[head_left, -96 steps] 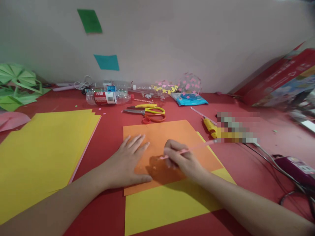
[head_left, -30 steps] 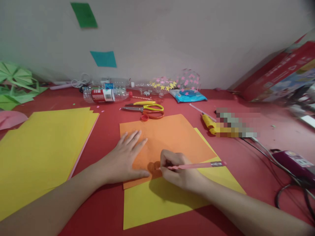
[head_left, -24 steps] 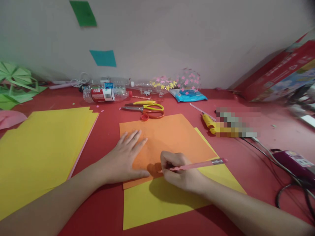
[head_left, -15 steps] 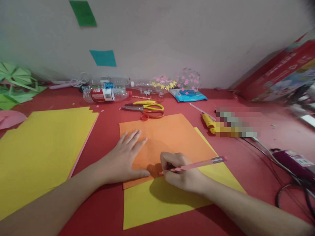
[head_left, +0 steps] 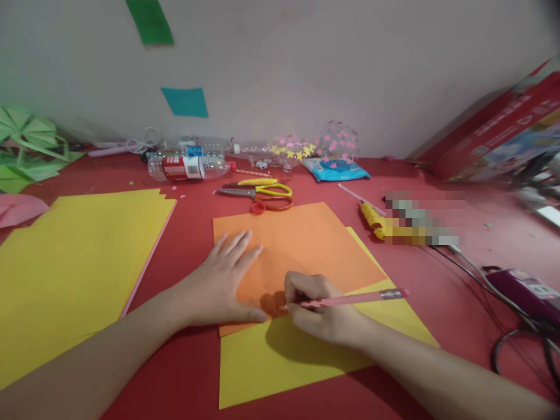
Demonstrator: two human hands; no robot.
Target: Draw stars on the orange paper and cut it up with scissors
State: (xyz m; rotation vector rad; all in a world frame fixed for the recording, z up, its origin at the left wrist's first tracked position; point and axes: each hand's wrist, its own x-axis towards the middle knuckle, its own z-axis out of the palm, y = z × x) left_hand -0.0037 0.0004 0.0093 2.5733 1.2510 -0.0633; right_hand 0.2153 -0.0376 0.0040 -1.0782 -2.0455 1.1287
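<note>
My left hand (head_left: 230,277) lies flat, fingers spread, on the left part of an orange sheet of paper (head_left: 301,245). A pink pencil (head_left: 350,300) with an eraser end is pinched in my right hand (head_left: 324,306). Its tip points left, close to the lower edge of the orange sheet; whether it touches the paper I cannot tell. Beneath the orange sheet lies a yellow sheet (head_left: 262,373), showing along the bottom and right.
Yellow sheets (head_left: 79,274) are stacked at left. Behind the orange sheet lie scissors (head_left: 271,195), a red cap (head_left: 258,208) and a plastic bottle (head_left: 188,168). To the right are a yellow tool (head_left: 374,220), partly blurred, a purple device (head_left: 520,289) and cables (head_left: 496,344).
The pencil's eraser end has tipped downward and slightly right, so the pencil lies flatter across my right hand. My left hand stays in place on the orange sheet.
</note>
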